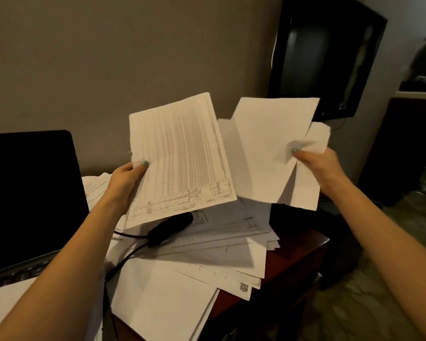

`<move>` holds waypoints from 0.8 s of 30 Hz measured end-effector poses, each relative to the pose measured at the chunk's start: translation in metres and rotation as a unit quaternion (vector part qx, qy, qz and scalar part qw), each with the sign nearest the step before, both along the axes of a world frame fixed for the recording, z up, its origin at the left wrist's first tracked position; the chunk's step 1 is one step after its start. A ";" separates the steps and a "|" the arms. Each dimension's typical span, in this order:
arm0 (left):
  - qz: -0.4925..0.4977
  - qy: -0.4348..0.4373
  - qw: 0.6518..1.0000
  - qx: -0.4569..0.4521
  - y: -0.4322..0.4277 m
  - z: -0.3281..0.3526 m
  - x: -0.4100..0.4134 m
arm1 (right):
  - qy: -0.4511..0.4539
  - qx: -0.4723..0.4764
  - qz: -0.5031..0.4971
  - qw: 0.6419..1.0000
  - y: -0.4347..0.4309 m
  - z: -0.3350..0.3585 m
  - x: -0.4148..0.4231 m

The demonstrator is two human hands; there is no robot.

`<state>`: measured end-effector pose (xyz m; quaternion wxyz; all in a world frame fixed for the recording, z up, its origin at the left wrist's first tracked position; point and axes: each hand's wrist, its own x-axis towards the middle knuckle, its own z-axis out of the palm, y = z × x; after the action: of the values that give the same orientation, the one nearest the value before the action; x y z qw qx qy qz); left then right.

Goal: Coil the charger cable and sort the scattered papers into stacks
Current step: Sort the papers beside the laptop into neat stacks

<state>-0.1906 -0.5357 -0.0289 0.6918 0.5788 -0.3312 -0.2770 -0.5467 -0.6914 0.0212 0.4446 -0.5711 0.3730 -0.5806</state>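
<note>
My left hand pinches a printed sheet covered in table columns, held up above the desk. My right hand pinches a few blank white sheets, raised to the right of the printed one. Below them, scattered papers cover the wooden desk in loose overlapping layers. A black charger brick lies on the papers, its black cable running down toward the front and left under my left arm.
An open dark laptop stands at the left of the desk. A black wall-mounted screen hangs at the upper right. The desk's right edge drops to a patterned floor. Dark furniture stands at the far right.
</note>
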 end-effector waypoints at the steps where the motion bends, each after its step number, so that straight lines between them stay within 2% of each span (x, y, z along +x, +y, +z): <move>1: -0.004 -0.010 1.000 0.006 0.000 0.002 -0.002 | 0.018 0.005 0.020 1.000 0.002 -0.002 0.002; 6: -0.054 -0.023 0.998 0.034 -0.006 -0.001 -0.022 | 0.042 0.050 0.110 0.992 0.010 -0.028 0.032; 10: -0.084 -0.085 0.985 0.122 -0.013 -0.016 -0.034 | 0.056 0.086 0.158 0.982 0.011 -0.052 0.053; 12: -0.107 -0.085 0.980 0.143 -0.014 -0.020 -0.039 | 0.075 0.094 0.174 0.977 0.012 -0.059 0.058; 15: -0.129 -0.051 0.981 0.139 -0.016 -0.022 -0.045 | 0.085 0.101 0.189 0.973 0.009 -0.063 0.062; 18: -0.101 -0.041 0.989 0.101 -0.019 -0.023 -0.045 | 0.062 0.101 0.179 0.977 0.007 -0.062 0.065; 20: -0.078 -0.052 0.992 0.079 -0.020 -0.023 -0.045 | 0.048 0.096 0.188 0.976 0.006 -0.061 0.067; 24: -0.057 -0.090 0.992 0.075 -0.022 -0.025 -0.044 | 0.104 0.080 0.199 0.971 0.001 -0.056 0.064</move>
<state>-0.2351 -0.5580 -0.0539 0.5972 0.6317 -0.4027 -0.2866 -0.4823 -0.6904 -0.0350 0.5543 -0.6536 0.3408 -0.3866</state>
